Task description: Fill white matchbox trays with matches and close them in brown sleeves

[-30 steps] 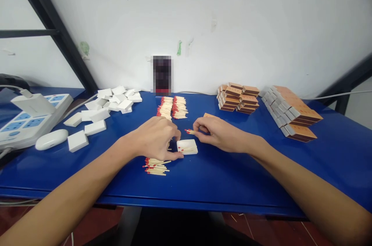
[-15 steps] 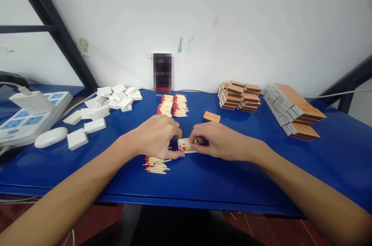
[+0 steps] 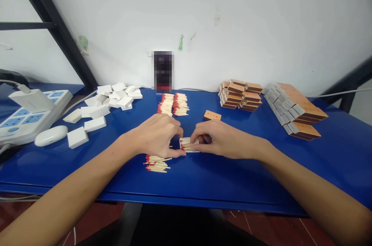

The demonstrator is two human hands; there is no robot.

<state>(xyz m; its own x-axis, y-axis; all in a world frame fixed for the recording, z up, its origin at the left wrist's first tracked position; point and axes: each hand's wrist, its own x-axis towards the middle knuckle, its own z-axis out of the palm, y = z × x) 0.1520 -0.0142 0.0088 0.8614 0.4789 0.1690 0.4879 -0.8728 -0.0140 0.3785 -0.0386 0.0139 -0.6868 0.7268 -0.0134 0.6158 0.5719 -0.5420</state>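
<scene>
At the middle of the blue table (image 3: 247,188), a white matchbox tray (image 3: 192,152) lay flat. The left hand (image 3: 158,133) gripped its left end, thumb on the near side and fingers on the far. The right hand (image 3: 221,139) was bent over the tray's right part, thumb and fingers drawn in at the matches (image 3: 182,143) inside; whether it pinched any could not be determined.

On handling, the tray was judged light, of thin card, liable to buckle under a hard squeeze and best held low at its walls. The matches were judged light, stiff and easily snapped, best taken by the stick, clear of the head.

On appearance, the tray was shallow, rectangular and open-topped. The matches had red heads, pointing left, and pale wooden sticks. A loose match pile (image 3: 157,164) lay just near of the left hand; two match rows (image 3: 180,104) lay beyond it. One orange printed matchbox (image 3: 212,115) lay just beyond the right hand.
</scene>
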